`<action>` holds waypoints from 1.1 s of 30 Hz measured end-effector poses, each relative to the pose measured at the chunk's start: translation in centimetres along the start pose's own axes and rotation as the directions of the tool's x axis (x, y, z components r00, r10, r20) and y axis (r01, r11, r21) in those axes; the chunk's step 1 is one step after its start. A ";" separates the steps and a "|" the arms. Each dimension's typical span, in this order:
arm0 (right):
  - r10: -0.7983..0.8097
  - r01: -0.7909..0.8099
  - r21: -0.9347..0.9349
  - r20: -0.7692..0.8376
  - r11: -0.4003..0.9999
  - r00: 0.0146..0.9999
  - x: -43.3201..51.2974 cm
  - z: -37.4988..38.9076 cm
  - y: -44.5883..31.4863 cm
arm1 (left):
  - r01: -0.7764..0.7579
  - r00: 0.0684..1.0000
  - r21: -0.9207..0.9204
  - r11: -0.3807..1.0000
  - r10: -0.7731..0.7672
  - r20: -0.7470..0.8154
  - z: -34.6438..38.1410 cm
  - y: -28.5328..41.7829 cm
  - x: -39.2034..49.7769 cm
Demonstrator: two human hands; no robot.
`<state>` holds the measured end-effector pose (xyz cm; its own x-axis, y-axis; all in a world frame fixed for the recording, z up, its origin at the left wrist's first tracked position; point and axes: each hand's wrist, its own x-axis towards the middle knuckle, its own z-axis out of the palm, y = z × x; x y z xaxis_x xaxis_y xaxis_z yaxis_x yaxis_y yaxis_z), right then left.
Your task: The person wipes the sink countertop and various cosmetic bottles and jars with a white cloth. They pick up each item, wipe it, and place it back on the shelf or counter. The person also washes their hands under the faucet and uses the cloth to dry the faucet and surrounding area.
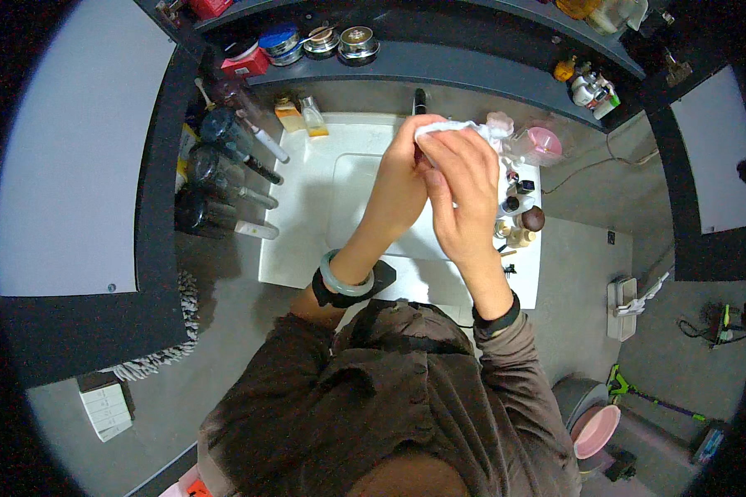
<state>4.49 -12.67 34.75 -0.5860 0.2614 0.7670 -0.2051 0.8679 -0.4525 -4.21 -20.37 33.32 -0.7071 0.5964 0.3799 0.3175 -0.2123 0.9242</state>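
My left hand [404, 155] and my right hand [466, 168] meet above a white sink basin [353, 205]. Between and behind them a white cloth or tissue [451, 126] is bunched, its edge showing past the fingertips. My right hand's fingers lie over the cloth. The left palm and fingers are mostly hidden, so its hold on the cloth is partly unseen. A dark faucet [419, 101] stands just behind the hands. A pale bangle [347, 287] circles the left wrist, and a black band [498, 317] the right one.
Small cosmetic bottles [521, 238] crowd the counter's right side, near a pink cup [544, 144]. Two perfume bottles [303, 117] stand at the back left. Electric toothbrushes [270, 145] project from the left. A dark shelf [447, 62] with jars [357, 45] spans the wall above.
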 end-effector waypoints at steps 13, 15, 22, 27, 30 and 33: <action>0.439 -0.441 0.559 0.147 0.703 0.886 -1.2 -0.3 -0.1 | 0.140 0.988 -0.367 0.920 -0.154 -0.007 -1.1 2.1 0.1; 0.467 -0.500 0.631 0.237 0.593 0.852 -1.4 -0.8 -0.1 | 0.006 1.000 -0.102 0.995 -0.003 0.024 -1.4 1.9 0.3; 0.608 -0.312 0.950 0.249 -0.002 0.754 -1.5 -1.4 1.2 | -0.044 0.984 -0.087 0.995 0.059 0.170 -1.0 -1.4 -1.0; 0.597 -0.362 0.917 0.197 0.168 0.778 -1.9 -2.2 2.4 | 0.537 0.793 -0.039 0.843 -0.488 0.363 -3.3 -1.2 -2.3; 0.613 -0.442 0.833 0.165 0.332 0.772 -2.2 -1.6 1.9 | 0.496 0.834 -0.641 0.586 -0.526 0.164 -2.8 -0.2 -1.4; 0.601 -0.431 0.809 0.125 0.400 0.790 -2.6 -1.1 0.6 | 0.149 0.988 -0.508 0.848 -0.113 0.102 -0.4 1.1 -1.4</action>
<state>6.75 -12.36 33.00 -0.6836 0.6751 0.2774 -0.4633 -0.1077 -0.8796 -3.11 -21.76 33.80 -0.6704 0.6921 0.2675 -0.1570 -0.4846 0.8605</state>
